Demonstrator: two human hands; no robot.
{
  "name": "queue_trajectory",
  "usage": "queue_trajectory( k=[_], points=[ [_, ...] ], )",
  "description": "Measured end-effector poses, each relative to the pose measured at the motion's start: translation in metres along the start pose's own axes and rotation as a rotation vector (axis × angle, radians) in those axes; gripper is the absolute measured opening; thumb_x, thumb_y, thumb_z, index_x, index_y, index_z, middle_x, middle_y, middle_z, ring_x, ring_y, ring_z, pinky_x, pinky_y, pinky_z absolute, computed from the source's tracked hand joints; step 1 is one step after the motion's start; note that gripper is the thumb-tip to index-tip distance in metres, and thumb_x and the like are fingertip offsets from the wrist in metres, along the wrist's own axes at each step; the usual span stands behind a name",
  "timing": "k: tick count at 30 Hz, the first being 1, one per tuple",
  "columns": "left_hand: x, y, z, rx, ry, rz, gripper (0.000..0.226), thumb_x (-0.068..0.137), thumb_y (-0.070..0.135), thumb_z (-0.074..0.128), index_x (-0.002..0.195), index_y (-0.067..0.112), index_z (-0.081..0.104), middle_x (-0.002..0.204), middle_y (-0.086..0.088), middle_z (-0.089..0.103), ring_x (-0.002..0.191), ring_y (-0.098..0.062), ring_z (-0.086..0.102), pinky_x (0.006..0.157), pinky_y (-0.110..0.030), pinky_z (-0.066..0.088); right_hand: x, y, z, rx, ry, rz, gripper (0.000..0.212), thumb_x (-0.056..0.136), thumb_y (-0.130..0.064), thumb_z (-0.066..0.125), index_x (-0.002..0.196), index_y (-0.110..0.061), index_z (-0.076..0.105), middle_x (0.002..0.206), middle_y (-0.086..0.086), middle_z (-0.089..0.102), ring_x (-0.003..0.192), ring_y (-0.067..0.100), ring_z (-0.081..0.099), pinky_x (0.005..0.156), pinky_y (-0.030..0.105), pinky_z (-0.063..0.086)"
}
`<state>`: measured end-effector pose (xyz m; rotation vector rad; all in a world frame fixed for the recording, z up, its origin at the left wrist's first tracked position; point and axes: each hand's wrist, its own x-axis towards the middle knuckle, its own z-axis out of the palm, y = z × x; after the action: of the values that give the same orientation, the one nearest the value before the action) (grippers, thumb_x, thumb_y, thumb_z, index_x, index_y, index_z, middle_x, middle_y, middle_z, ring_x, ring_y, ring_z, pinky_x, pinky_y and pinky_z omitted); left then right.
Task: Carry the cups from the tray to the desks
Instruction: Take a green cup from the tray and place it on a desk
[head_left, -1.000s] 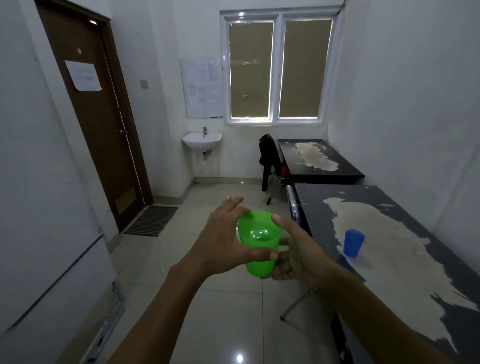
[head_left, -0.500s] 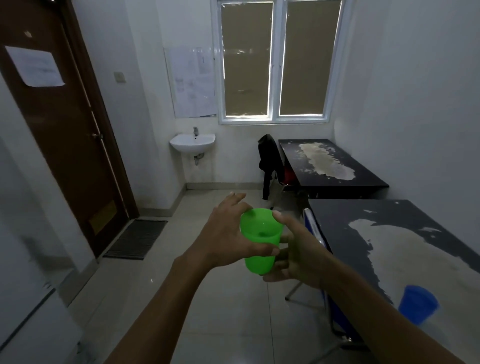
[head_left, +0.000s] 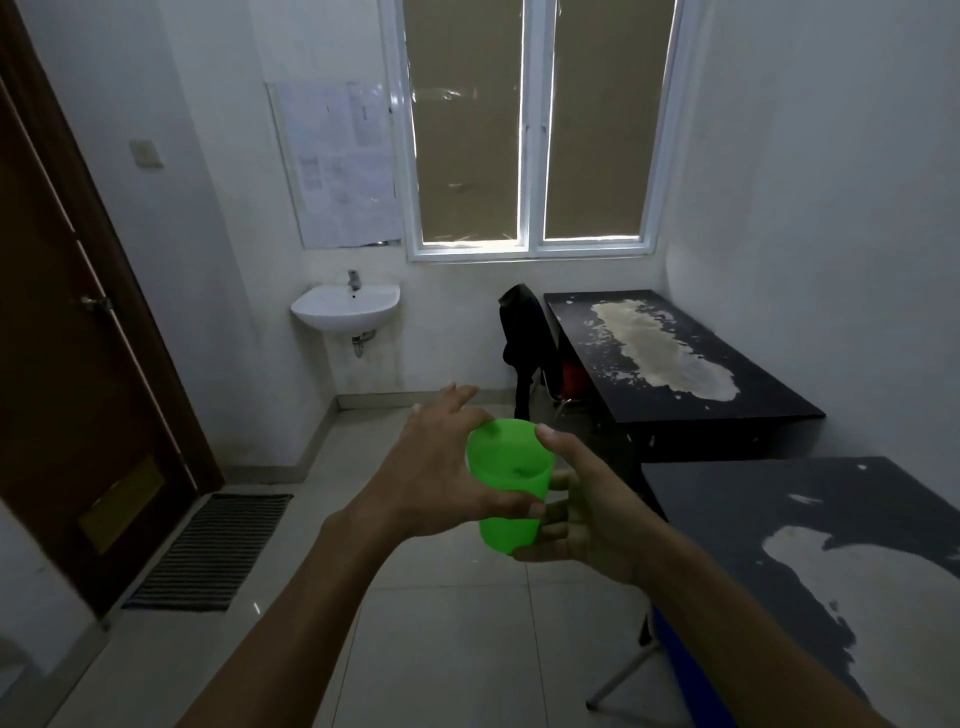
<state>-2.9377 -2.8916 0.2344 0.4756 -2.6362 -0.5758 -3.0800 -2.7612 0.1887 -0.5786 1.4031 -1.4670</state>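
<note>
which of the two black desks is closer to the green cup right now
The near desk at lower right, just beside the right hand holding the green cup. The far desk stands under the window.

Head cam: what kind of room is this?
Probably a small office or workroom: two worn black desks along the right wall, a white wall-mounted sink, and papers posted beside the window.

Small office room, worn desks (head_left: 675, 358), wall sink (head_left: 345, 307), papered window (head_left: 530, 130)
</note>
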Motion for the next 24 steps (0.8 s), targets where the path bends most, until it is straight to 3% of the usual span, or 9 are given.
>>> queue_trajectory(
  k=[7, 17, 19, 22, 24],
  points=[
    [0.150, -0.063, 0.031, -0.033, -0.036, -0.039, 0.094, 0.053, 0.062, 0.082, 0.132, 0.022, 0.050, 0.160, -0.001, 0.021, 0.148, -0.014, 0.010, 0.119, -0.053, 0.013, 0.144, -0.049, -0.057, 0.011, 0.042, 0.040, 0.084, 0.064, -0.069, 0.064, 0.119, -0.005, 0.063, 0.111, 0.026, 0.071, 0.097, 0.039, 0.071, 0.077, 0.046, 0.059],
    [0.327, -0.151, 0.067, -0.082, -0.062, -0.055, 0.096, 0.055, 0.061, 0.082, 0.136, 0.024, 0.047, 0.160, -0.001, 0.021, 0.148, -0.014, 0.010, 0.119, -0.054, 0.014, 0.323, -0.104, -0.123, 0.029, 0.077, 0.050, 0.074, 0.070, -0.066, 0.064, 0.116, -0.008, 0.066, 0.113, 0.025, 0.068, 0.096, 0.038, 0.071, 0.073, 0.046, 0.059],
    [0.364, -0.173, 0.074, -0.100, -0.054, -0.030, 0.095, 0.055, 0.060, 0.083, 0.135, 0.023, 0.048, 0.159, -0.001, 0.022, 0.147, -0.013, 0.010, 0.119, -0.048, 0.015, 0.362, -0.113, -0.136, 0.034, 0.084, 0.039, 0.072, 0.071, -0.066, 0.066, 0.115, -0.010, 0.068, 0.111, 0.022, 0.070, 0.093, 0.037, 0.072, 0.071, 0.045, 0.059],
    [0.422, -0.206, 0.085, -0.105, -0.036, 0.035, 0.093, 0.053, 0.061, 0.083, 0.131, 0.021, 0.050, 0.153, -0.002, 0.033, 0.136, -0.004, 0.020, 0.104, -0.023, 0.023, 0.421, -0.129, -0.155, 0.016, 0.090, 0.051, 0.074, 0.069, -0.068, 0.065, 0.113, -0.009, 0.071, 0.107, 0.022, 0.073, 0.093, 0.037, 0.072, 0.072, 0.047, 0.058],
    [0.461, -0.226, 0.090, -0.110, -0.028, 0.059, 0.092, 0.053, 0.060, 0.084, 0.128, 0.019, 0.053, 0.151, -0.002, 0.036, 0.134, -0.003, 0.021, 0.102, -0.022, 0.021, 0.460, -0.143, -0.166, 0.011, 0.102, 0.086, 0.077, 0.065, -0.071, 0.065, 0.110, -0.009, 0.072, 0.105, 0.023, 0.073, 0.094, 0.039, 0.072, 0.072, 0.048, 0.058]
  ],
)
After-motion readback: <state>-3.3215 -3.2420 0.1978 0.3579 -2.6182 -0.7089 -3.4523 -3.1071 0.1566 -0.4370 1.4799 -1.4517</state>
